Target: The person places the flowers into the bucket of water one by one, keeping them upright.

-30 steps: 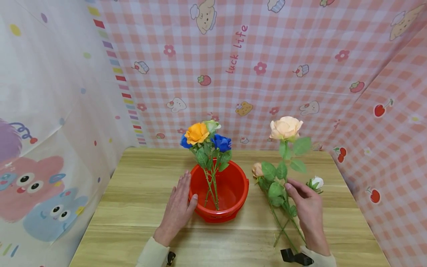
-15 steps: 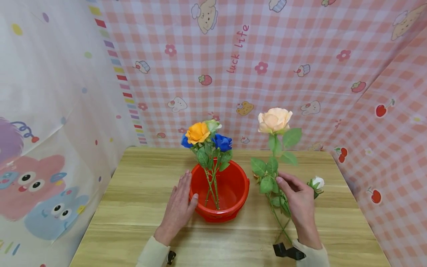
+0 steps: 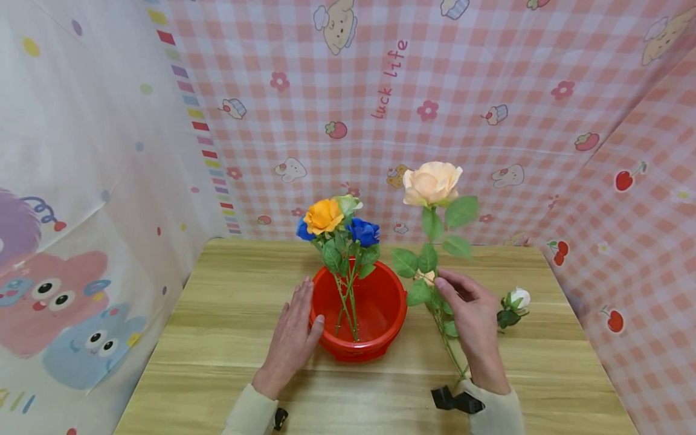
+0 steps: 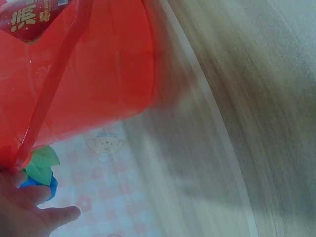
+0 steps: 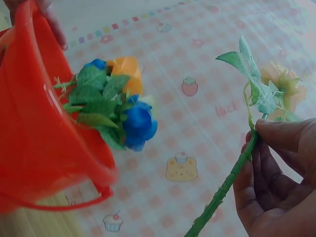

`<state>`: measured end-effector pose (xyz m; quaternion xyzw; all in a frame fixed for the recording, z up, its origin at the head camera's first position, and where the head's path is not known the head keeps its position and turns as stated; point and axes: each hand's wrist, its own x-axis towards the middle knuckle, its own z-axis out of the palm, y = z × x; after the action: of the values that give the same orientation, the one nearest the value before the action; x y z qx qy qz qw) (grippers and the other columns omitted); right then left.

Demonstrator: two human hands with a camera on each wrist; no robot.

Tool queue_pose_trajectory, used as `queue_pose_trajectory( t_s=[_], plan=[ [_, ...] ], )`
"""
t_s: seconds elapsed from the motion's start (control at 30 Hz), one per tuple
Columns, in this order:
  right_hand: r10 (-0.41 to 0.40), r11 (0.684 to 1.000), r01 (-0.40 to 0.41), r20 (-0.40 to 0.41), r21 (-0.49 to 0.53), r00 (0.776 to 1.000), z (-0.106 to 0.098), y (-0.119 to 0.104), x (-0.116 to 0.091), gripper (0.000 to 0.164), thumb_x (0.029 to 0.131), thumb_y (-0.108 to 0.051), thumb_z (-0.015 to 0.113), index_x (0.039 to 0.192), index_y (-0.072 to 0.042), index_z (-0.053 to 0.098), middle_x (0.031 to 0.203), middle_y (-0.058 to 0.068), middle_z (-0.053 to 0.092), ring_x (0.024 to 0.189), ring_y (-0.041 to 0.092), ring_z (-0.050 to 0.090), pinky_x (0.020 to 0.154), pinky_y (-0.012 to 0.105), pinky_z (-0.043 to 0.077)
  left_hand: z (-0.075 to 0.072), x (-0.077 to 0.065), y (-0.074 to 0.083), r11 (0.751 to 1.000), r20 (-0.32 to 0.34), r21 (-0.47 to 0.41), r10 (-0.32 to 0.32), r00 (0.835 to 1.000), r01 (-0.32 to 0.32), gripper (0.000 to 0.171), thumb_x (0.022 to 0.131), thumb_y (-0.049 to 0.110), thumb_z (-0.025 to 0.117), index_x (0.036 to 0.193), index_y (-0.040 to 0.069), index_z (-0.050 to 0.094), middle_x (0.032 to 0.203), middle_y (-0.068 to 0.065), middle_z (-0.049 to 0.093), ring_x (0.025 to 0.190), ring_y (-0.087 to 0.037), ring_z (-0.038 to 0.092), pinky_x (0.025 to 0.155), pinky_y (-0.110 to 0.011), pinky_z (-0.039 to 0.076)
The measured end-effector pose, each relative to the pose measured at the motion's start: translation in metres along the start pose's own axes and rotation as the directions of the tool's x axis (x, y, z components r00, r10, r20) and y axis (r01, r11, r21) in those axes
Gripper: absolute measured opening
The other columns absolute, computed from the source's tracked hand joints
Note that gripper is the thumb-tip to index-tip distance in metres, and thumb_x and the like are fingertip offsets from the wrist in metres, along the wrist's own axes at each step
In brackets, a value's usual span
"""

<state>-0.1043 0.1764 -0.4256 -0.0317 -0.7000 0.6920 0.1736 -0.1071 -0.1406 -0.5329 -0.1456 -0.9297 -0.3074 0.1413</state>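
A red bucket stands mid-table holding an orange rose, two blue roses and a pale green-white rose. Against the bucket's left rim lies my left hand, fingers straight. My right hand pinches the stem of a peach rose, held upright to the right of the bucket. In the right wrist view, thumb and fingers meet on its thorny green stem just below the leaves. Behind that rose's leaves, another peach rose lies on the table, mostly hidden.
A white rose lies on the table right of my right hand. Checked cloth hangs behind the table and on its right side. The bucket's handle and a label show in the left wrist view.
My right hand has lifted the peach rose and carried it left toward the bucket, leaving the white rose more exposed. The left hand has stayed at the rim.
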Motion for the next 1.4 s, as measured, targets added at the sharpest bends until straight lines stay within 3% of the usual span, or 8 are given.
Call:
queue_pose_trajectory(
  t_s=[0.27,0.5,0.87,1.17,1.4],
  plan=[
    [-0.029,0.999,0.029,0.025,0.031,0.999,0.015,-0.004,0.001,0.023,0.093,-0.001,0.075,0.114,0.008,0.075,0.100,-0.002,0.077,0.092,0.011,0.072,0.079,0.020,0.057,0.000,0.000,0.000,1.000,-0.005,-0.002,0.002,1.000,-0.002,0.069,0.105,0.028,0.051,0.163,0.002,0.025,0.170,-0.011,0.025,0.154,-0.037,0.028,0.118,-0.065,0.028],
    [-0.039,0.999,0.038,0.068,0.011,0.997,0.025,-0.008,0.001,0.023,0.094,-0.007,0.076,0.115,0.004,0.076,0.105,0.007,0.077,0.093,0.014,0.073,0.082,0.024,0.059,0.000,0.000,0.001,1.000,-0.004,0.004,-0.006,1.000,0.006,0.069,0.105,0.026,0.053,0.163,0.001,0.026,0.170,-0.012,0.026,0.153,-0.038,0.029,0.118,-0.065,0.029],
    [-0.104,0.993,0.099,0.072,0.062,0.992,0.043,-0.012,0.003,0.021,0.091,0.003,0.075,0.111,0.008,0.076,0.099,-0.005,0.077,0.090,0.012,0.072,0.081,0.022,0.059,0.000,-0.001,0.000,1.000,-0.003,-0.006,-0.005,1.000,0.005,0.069,0.106,0.028,0.050,0.164,0.002,0.025,0.170,-0.011,0.025,0.154,-0.037,0.028,0.119,-0.064,0.027],
    [-0.075,0.997,0.071,0.098,0.044,0.992,0.056,-0.016,0.003,0.021,0.092,-0.001,0.075,0.112,0.005,0.077,0.103,0.007,0.076,0.092,0.015,0.071,0.082,0.023,0.058,0.000,0.000,0.000,1.000,0.000,-0.009,-0.010,1.000,0.010,0.069,0.106,0.028,0.051,0.164,0.003,0.025,0.170,-0.010,0.024,0.154,-0.036,0.027,0.119,-0.064,0.027],
    [-0.043,0.998,0.039,0.125,0.041,0.991,0.065,-0.015,0.002,0.022,0.093,-0.004,0.075,0.114,0.004,0.076,0.102,0.004,0.075,0.093,0.016,0.070,0.083,0.025,0.058,0.000,0.000,0.001,1.000,0.005,-0.015,-0.023,1.000,0.023,0.068,0.106,0.028,0.049,0.164,0.003,0.025,0.170,-0.010,0.024,0.154,-0.036,0.027,0.119,-0.064,0.027]
  ],
)
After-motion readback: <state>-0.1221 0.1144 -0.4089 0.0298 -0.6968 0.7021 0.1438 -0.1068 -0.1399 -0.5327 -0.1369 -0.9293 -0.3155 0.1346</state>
